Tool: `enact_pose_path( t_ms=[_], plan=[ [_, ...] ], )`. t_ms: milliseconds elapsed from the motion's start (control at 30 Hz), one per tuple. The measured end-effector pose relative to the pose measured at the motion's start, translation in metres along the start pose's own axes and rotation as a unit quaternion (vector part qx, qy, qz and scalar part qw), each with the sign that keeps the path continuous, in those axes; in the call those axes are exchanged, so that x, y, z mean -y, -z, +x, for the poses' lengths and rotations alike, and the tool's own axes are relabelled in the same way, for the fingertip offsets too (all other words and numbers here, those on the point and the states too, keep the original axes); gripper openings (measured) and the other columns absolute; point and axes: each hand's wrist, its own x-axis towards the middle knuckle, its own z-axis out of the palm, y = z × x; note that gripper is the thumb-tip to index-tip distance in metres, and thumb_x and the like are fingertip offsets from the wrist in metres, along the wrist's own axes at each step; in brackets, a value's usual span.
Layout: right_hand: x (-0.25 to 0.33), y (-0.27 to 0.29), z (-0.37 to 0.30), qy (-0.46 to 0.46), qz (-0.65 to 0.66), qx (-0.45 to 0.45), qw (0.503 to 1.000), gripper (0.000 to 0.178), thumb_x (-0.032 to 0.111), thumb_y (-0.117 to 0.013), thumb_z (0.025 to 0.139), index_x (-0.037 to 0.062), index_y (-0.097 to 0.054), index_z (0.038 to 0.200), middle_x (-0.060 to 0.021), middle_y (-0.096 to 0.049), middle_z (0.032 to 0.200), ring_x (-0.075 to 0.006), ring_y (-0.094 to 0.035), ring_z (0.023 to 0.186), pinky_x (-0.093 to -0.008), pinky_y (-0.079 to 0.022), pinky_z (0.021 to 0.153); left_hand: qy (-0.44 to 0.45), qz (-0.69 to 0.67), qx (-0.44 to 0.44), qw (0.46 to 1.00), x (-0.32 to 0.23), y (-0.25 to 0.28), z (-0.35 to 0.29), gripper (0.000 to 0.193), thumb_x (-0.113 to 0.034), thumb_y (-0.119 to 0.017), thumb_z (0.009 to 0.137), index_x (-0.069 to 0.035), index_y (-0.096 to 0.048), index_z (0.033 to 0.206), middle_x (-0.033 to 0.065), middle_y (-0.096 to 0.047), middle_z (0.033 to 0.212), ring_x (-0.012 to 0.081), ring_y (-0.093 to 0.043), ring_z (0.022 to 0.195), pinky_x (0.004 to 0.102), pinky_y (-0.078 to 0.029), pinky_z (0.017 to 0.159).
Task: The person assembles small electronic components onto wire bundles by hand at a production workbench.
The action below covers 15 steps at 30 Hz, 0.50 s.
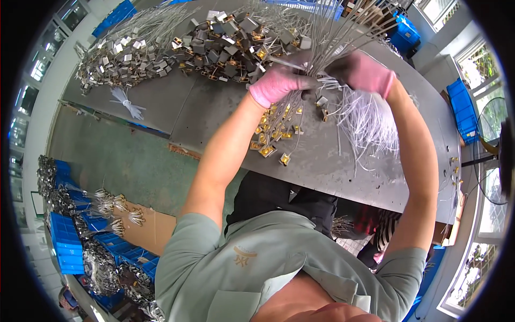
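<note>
My left hand (283, 85), in a pink glove with dark fingers, is closed round an upright bundle of thin grey wires (322, 40). Below that hand hang the wires' lower ends, tipped with small square metal pieces (266, 150) with yellow middles. At the bundle's right side is my right hand (366, 74), in a matching glove and slightly blurred. Its fingers are bent in toward the wires, and what they pinch is hidden. Just below it lies a loose sheaf of thin white plastic strips (370, 123), which look like cable ties.
Heaps of wired metal pieces (222, 48) cover the table's (214, 115) far side, with another pile (129, 61) farther left. A small bunch of white strips (127, 103) lies near the left edge. Blue crates (67, 244) with metal parts stand at lower left. Another person sits beneath the near edge.
</note>
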Motion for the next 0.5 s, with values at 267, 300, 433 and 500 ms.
enact_pose_path(
  t_ms=[267,300,433,500],
  plan=[
    [0.014,-0.010,-0.081,0.051,0.080,0.180,0.979,0.011,-0.001,-0.064,0.075,0.0015,-0.070,0.084,-0.0138,-0.069,0.084,-0.0266,-0.067,0.077,-0.0355,-0.053,0.070,-0.066,0.317,-0.055,0.945,0.010,0.033,-0.025,0.018,-0.011,-0.069,0.082,0.000,-0.062,0.093,0.0091,-0.063,0.083,0.0159,-0.062,0.071,0.0286,-0.050,0.063],
    [0.046,0.007,-0.093,0.063,0.107,0.175,0.977,0.007,-0.003,-0.067,0.074,0.0000,-0.068,0.080,-0.0135,-0.067,0.086,-0.0274,-0.066,0.077,-0.0359,-0.052,0.069,-0.185,0.454,-0.024,0.871,0.020,0.023,-0.010,0.017,-0.013,-0.067,0.083,-0.001,-0.062,0.094,0.0099,-0.061,0.083,0.0166,-0.061,0.072,0.0296,-0.049,0.063],
    [0.120,0.017,-0.058,0.247,0.099,-0.038,0.963,0.013,-0.004,-0.067,0.076,-0.0001,-0.064,0.088,-0.0147,-0.063,0.089,-0.0311,-0.062,0.078,-0.0371,-0.049,0.069,0.041,0.413,-0.003,0.910,0.015,-0.010,-0.005,0.030,-0.025,-0.058,0.090,-0.003,-0.059,0.110,0.0154,-0.065,0.097,0.0271,-0.065,0.086,0.0381,-0.050,0.077],
    [0.142,0.015,-0.021,0.243,0.016,-0.134,0.961,0.012,-0.003,-0.064,0.080,-0.0019,-0.062,0.092,-0.0162,-0.063,0.092,-0.0312,-0.062,0.078,-0.0366,-0.049,0.070,-0.180,0.234,-0.075,0.952,0.102,-0.003,0.007,0.027,-0.026,-0.056,0.093,-0.005,-0.059,0.108,0.0175,-0.066,0.089,0.0327,-0.066,0.082,0.0411,-0.051,0.078]
  ],
)
